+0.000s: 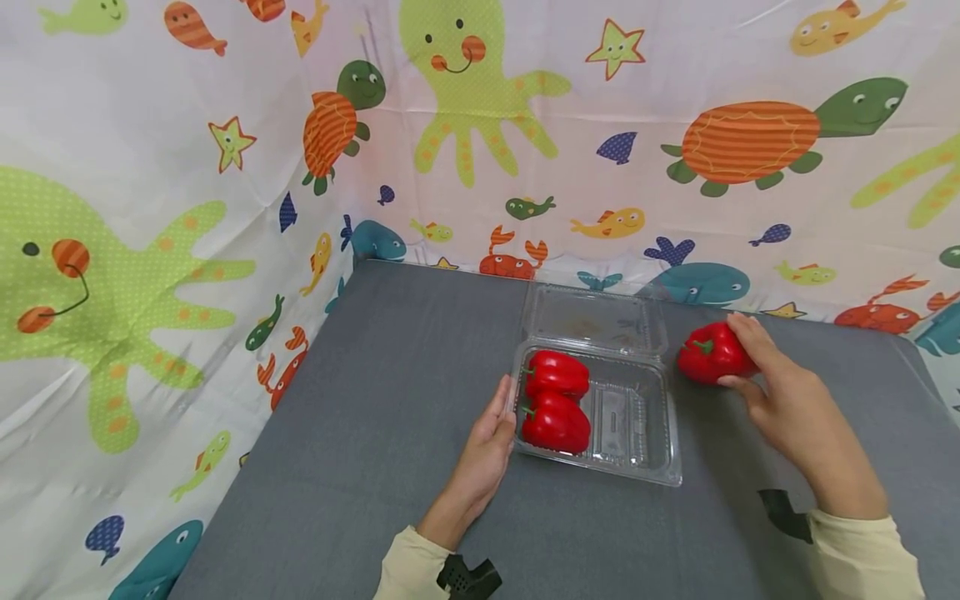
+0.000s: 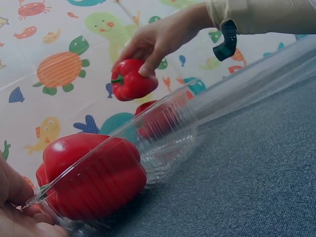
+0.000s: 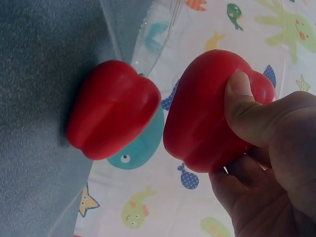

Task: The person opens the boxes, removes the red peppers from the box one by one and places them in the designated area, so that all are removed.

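Two red bell peppers (image 1: 557, 423) lie side by side in the left half of a clear plastic clamshell container (image 1: 622, 474). My left hand (image 1: 480, 458) holds the container by its left rim, the edge between thumb and fingers in the left wrist view. To the right of the container, my right hand (image 1: 798, 404) grips another red bell pepper (image 1: 712, 354), thumb on one side and fingers on the other. The right wrist view shows this held pepper (image 3: 207, 113) raised above the table, near one more pepper (image 3: 114, 109) resting on the cloth.
The container's lid (image 1: 592, 321) is folded back toward the rear wall. A grey cloth (image 1: 360, 467) covers the table. Curtains (image 1: 480, 200) printed with sea animals stand along the back and left. Dark bands (image 1: 783, 512) sit on both wrists.
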A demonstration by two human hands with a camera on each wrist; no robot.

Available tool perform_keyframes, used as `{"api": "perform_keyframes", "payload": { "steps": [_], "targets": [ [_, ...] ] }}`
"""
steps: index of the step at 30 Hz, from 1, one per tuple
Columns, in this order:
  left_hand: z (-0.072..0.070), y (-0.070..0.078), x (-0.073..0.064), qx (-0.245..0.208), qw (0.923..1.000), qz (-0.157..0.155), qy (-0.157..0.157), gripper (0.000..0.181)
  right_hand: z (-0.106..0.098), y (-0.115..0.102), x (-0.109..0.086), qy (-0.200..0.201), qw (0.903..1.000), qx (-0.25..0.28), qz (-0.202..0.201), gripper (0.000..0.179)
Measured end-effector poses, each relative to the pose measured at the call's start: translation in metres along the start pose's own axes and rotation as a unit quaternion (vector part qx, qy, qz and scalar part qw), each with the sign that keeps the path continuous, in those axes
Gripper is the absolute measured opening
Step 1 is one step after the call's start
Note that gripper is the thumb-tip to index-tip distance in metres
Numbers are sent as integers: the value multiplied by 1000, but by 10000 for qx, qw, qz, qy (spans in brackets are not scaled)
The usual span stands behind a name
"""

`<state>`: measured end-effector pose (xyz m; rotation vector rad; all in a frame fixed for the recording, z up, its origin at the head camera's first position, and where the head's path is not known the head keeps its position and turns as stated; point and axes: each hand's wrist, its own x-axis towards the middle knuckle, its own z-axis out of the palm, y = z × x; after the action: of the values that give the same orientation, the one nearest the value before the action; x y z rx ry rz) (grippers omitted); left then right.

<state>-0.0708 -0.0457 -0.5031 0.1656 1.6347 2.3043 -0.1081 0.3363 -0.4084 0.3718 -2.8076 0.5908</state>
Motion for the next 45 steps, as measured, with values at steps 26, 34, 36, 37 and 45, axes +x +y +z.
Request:
{"api": "perform_keyframes", "payload": {
  "steps": [26, 34, 36, 37, 45],
  "targets": [
    [0, 0, 0, 79, 10000, -23, 18, 64, -13, 30, -9, -189, 9947, -113, 1005, 112],
    [0, 0, 0, 13, 10000, 42, 27, 64, -13, 39, -10, -176, 9920, -261, 1220, 110],
    [0, -1, 0, 12, 10000, 37, 32, 64, -13, 41, -10, -168, 9918, -263, 1242, 109],
    [0, -1, 0, 14, 10000, 31, 36, 64, -13, 42, -11, -154, 9918, -261, 1243, 108],
    [0, -1, 0, 20, 10000, 28, 46, 64, -12, 55, -16, -288, 9885, -294, 1457, 106]
  ]
}}
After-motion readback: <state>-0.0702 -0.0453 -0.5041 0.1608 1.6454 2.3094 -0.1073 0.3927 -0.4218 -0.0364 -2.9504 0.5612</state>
